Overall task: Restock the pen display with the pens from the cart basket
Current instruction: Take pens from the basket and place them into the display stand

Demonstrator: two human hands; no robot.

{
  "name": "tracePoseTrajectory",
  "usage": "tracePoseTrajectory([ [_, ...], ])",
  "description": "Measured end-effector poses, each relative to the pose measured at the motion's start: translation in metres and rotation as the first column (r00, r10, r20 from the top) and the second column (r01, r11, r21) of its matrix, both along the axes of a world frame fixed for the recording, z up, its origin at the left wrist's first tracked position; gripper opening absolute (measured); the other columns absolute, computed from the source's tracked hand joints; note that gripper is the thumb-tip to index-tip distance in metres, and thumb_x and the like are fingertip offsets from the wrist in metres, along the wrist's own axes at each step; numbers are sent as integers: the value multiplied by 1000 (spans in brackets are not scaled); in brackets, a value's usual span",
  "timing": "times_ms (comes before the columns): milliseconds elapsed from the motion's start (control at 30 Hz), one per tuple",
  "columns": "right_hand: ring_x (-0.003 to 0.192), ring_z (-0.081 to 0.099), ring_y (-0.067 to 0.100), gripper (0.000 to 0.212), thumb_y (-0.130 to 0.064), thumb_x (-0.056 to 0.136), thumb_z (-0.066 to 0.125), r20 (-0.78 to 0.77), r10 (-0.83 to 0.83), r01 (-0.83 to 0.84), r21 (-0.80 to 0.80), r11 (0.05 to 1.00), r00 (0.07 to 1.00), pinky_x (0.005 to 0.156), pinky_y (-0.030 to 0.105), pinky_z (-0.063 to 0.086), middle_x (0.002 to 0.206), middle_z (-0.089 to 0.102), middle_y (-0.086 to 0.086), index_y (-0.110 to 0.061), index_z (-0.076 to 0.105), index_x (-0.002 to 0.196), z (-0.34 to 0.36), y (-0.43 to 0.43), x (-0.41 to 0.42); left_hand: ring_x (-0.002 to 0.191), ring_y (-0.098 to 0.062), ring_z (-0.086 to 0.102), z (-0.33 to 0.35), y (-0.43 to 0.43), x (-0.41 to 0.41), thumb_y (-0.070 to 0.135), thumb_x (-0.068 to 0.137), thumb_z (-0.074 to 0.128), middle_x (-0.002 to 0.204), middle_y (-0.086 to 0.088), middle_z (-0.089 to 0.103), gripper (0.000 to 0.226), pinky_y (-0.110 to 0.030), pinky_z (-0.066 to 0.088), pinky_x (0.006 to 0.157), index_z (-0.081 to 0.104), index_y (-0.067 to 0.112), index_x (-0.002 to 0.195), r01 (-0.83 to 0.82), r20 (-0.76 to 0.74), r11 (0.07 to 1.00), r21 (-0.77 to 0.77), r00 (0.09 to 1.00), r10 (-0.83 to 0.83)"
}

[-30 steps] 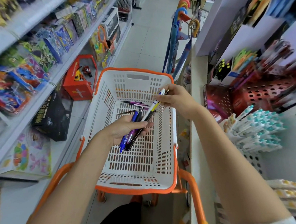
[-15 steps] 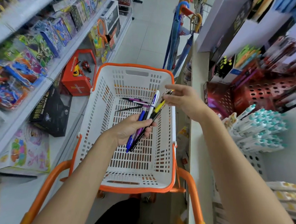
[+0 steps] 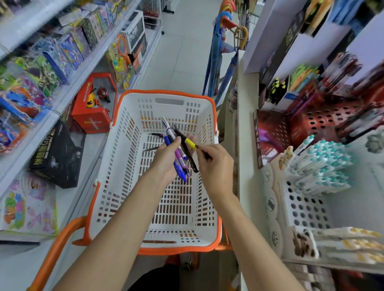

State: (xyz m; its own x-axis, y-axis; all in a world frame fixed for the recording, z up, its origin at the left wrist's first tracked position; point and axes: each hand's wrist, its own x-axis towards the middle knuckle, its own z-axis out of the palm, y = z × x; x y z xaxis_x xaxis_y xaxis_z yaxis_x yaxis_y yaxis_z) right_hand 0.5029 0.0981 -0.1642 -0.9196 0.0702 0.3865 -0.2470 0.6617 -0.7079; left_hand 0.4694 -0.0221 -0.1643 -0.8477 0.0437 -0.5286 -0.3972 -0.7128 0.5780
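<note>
Holding a bundle of pens point(image 3: 178, 159), the left hand point(image 3: 165, 160) has its fingers curled round blue, purple, white and black barrels above the middle of the cart basket point(image 3: 122, 163). Right hand point(image 3: 217, 169) sits just beside it, thumb and fingertips pinching a yellow-grip pen point(image 3: 190, 144) whose far end touches the bundle. Both hands are close together over the basket. Two loose pens point(image 3: 152, 148) lie on the basket floor, just left of the left hand. Pen display point(image 3: 304, 206) with teal-capped pens point(image 3: 322, 162) stands on the right shelf, well apart from both hands.
</note>
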Motion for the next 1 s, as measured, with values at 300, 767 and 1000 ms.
tracePoseTrajectory([
  [300,79,64,6,21,-33,100,48,525,-190,555,-814,174,830,71,25,48,91,62,-4,-15,59,104,39,7,17,81,-14,69,47,61,23,12,102,52,86,-2,70,12,-35,58,86,64,12,101,45,-90,994,-98,994,-54],
  [767,79,58,17,19,-21,98,50,277,-349,399,-846,353,895,74,33,47,83,59,0,-16,65,87,99,75,82,90,-19,69,103,137,97,18,102,51,92,-5,70,11,-36,57,82,62,17,98,363,-298,796,-484,787,-540],
  [1000,87,66,7,40,-9,92,57,3,-551,511,-380,771,834,79,27,55,102,68,-3,-16,55,131,151,152,136,82,-21,66,118,195,133,23,102,54,89,-6,68,13,-30,54,64,63,15,99,448,-351,645,-620,576,-738],
])
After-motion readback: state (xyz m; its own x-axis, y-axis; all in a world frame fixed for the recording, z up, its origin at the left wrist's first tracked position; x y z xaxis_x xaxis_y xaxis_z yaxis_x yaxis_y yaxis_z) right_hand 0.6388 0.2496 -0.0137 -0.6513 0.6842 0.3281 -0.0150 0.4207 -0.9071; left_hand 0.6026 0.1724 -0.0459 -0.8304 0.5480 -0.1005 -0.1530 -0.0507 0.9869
